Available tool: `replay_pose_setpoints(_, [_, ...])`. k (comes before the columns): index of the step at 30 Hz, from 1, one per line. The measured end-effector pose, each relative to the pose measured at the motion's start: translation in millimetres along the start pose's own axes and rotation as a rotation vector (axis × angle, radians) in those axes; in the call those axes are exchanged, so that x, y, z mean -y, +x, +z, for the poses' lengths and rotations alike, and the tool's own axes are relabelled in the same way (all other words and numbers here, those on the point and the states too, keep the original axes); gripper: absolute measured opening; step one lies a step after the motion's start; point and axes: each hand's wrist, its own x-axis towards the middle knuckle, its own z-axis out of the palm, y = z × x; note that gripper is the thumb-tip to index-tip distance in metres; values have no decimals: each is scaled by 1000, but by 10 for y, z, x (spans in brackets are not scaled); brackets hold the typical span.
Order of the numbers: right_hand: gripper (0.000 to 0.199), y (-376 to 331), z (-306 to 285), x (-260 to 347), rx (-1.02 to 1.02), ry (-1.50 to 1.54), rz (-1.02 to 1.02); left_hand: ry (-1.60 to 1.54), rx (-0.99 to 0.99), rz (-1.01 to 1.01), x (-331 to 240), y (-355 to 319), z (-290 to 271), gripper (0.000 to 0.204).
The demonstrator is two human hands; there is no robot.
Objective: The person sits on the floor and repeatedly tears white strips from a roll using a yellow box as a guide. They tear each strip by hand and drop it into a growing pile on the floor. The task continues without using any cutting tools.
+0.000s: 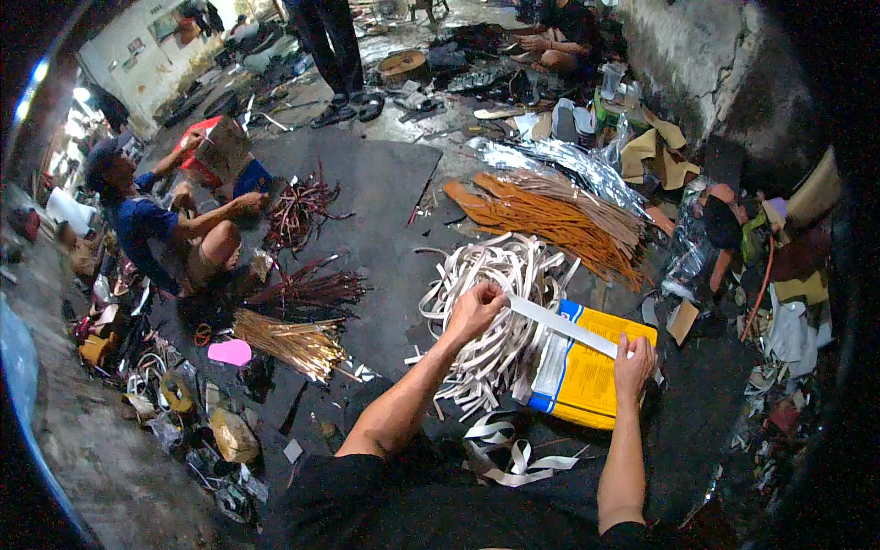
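A flat white strip [563, 324] is stretched between my two hands, slanting down to the right. My left hand [475, 313] pinches its upper left end, over a tangled heap of white strips [458, 275]. My right hand [634, 367] grips the other end above the right side of a yellow, blue and white package [587, 394]. The package lies flat beside the heap, and the strip passes over it. Closer to my lap are a few loose curled white strips [522, 474].
Orange-brown strips [541, 218] and silver strips [573, 170] lie beyond the heap. To the left are gold strips [289, 341], dark red strips [307, 291] and a seated co-worker [147, 229]. A person stands [328, 55] farther back. Scraps [710, 229] line the right wall.
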Motion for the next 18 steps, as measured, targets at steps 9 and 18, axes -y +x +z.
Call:
replay_pose_setpoints(9, [37,22,10,-18,-8,15,0,-105,-10,35,1,-3,67,22])
replay_pose_setpoints(18, [33,18,14,-112,38,-7,-2,-54,-13,31,21,5,115,22])
